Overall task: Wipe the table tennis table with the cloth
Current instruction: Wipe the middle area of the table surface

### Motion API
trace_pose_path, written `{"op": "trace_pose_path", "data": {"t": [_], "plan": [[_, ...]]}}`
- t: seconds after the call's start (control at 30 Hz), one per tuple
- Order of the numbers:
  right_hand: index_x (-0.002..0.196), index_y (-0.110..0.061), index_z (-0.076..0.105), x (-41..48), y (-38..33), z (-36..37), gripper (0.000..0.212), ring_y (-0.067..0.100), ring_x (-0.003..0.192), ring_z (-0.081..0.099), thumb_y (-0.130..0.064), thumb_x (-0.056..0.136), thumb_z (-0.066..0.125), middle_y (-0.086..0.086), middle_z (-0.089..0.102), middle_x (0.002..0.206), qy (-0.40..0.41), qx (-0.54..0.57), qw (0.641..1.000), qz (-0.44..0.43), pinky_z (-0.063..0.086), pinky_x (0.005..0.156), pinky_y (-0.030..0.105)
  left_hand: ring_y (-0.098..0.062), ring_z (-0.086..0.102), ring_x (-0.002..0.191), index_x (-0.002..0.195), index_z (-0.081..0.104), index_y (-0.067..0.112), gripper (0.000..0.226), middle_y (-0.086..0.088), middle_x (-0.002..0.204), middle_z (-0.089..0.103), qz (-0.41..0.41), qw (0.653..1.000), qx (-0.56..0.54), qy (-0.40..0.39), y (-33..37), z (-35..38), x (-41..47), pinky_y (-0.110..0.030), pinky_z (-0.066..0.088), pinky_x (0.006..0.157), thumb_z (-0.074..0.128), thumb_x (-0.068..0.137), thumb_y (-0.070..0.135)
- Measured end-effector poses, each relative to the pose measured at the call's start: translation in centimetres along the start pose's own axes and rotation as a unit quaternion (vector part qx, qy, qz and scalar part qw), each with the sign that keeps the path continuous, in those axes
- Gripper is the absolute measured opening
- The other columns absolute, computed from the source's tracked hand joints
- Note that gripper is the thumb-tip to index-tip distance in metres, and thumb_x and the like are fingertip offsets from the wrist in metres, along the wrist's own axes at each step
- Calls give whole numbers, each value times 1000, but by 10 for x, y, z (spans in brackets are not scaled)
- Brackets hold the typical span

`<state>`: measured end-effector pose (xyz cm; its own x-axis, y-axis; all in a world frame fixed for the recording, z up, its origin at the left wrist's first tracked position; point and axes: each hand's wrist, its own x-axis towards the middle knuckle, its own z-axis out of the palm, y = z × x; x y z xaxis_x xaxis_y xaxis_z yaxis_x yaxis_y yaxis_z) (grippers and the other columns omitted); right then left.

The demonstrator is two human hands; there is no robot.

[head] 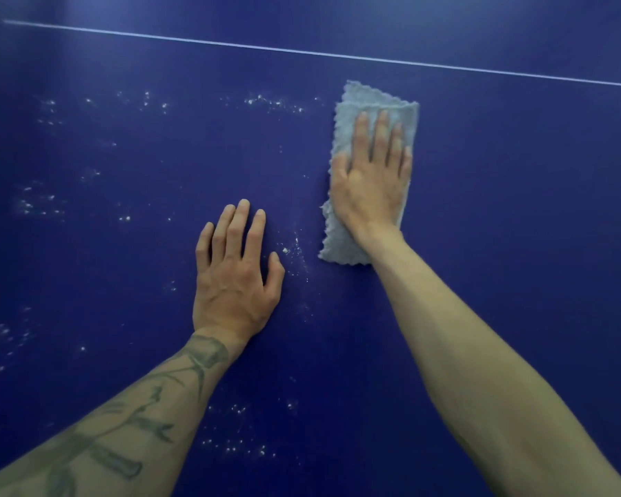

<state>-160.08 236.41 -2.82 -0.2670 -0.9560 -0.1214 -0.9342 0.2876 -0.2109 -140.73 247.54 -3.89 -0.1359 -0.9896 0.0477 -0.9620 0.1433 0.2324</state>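
Pressing the folded grey cloth (368,166) flat with straight fingers, the right hand (371,177) works the blue table (517,209); the left hand (235,270) rests spread beside white specks (291,247).

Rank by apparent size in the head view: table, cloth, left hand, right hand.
1. table
2. cloth, partly covered
3. left hand and right hand: alike, left nearer the camera, so not ranked

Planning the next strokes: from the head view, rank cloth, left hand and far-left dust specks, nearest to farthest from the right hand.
1. cloth: pressed under the right hand.
2. left hand: flat on the table, down-left.
3. dust specks: far left edge.
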Motion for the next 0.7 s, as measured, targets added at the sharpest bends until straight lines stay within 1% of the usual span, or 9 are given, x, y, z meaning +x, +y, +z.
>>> {"op": "trace_pose_path", "data": {"t": [0.1, 0.17, 0.23, 0.33, 0.4, 0.47, 0.53, 0.6, 0.7], "plan": [[171, -22, 7, -36, -23, 12, 68, 25, 165, -4, -42, 109, 24, 6, -2, 179, -15, -22, 993, -118, 2, 133, 48, -30, 26, 158, 159, 39, 9, 61, -13, 168, 31, 2, 1000, 4, 1, 0, 0, 0, -52, 17, 130, 44, 104, 35], [171, -25, 10, -57, -12, 13, 68, 23, 166, -2, -43, 108, 24, 4, 1, 179, -27, -30, 983, -177, 2, 134, 46, -30, 26, 158, 159, 39, 9, 60, -13, 169, 31, 3, 1000, -3, -5, 1, -3, 0, -51, 17, 130, 44, 105, 34], [171, -27, 11, -57, 12, 7, 69, 21, 166, -2, -45, 106, 24, 2, 2, 179, -30, -33, 988, -147, 1, 134, 45, -30, 26, 158, 159, 39, 8, 59, -13, 169, 30, 6, 1000, -29, -9, -2, -7, -1, -50, 17, 130, 44, 105, 32], [171, -27, 9, -28, 31, -6, 67, 23, 165, -2, -44, 108, 23, 2, 1, 180, -17, -24, 999, -27, 0, 134, 46, -29, 26, 158, 159, 38, 6, 59, -12, 169, 30, 24, 999, -46, -15, -20, -14, -6, -49, 17, 130, 43, 105, 31], [171, -25, 6, -2, 20, -10, 66, 24, 165, -4, -42, 110, 23, 3, -1, 179, -1, -3, 1000, 27, 0, 134, 47, -30, 26, 158, 159, 37, 5, 60, -13, 169, 30, 19, 999, -24, -10, -40, -19, -7, -50, 17, 130, 43, 105, 32], [171, -23, 4, 19, -6, -6, 66, 26, 165, -5, -42, 111, 23, 5, -2, 179, 3, 6, 999, 36, -1, 133, 49, -32, 26, 158, 159, 36, 4, 61, -15, 169, 30, -2, 1000, -10, -7, -56, -20, -4, -51, 17, 130, 40, 106, 33], [171, -23, 4, 24, -37, 1, 66, 26, 165, -6, -42, 111, 23, 6, -4, 179, -14, 7, 1000, -7, -3, 133, 48, -32, 26, 158, 159, 35, 3, 62, -15, 169, 30, -14, 1000, 1, -6, -64, -17, -3, -51, 16, 130, 39, 106, 34], [171, -24, 6, 12, -58, 11, 67, 25, 165, -6, -44, 110, 24, 5, -3, 179, -30, -6, 995, -97, -5, 133, 46, -31, 25, 158, 159, 35, 5, 62, -14, 168, 30, -10, 1000, 1, -1, -65, -13, -4, -52, 16, 130, 39, 106, 35], [171, -29, 10, -1, -45, 11, 67, 20, 165, -3, -45, 108, 25, 0, 1, 179, -47, -19, 982, -182, -4, 133, 42, -30, 25, 158, 159, 36, 6, 61, -13, 168, 31, -12, 1000, -2, 1, -67, -12, -3, -52, 17, 130, 40, 105, 35]]}}
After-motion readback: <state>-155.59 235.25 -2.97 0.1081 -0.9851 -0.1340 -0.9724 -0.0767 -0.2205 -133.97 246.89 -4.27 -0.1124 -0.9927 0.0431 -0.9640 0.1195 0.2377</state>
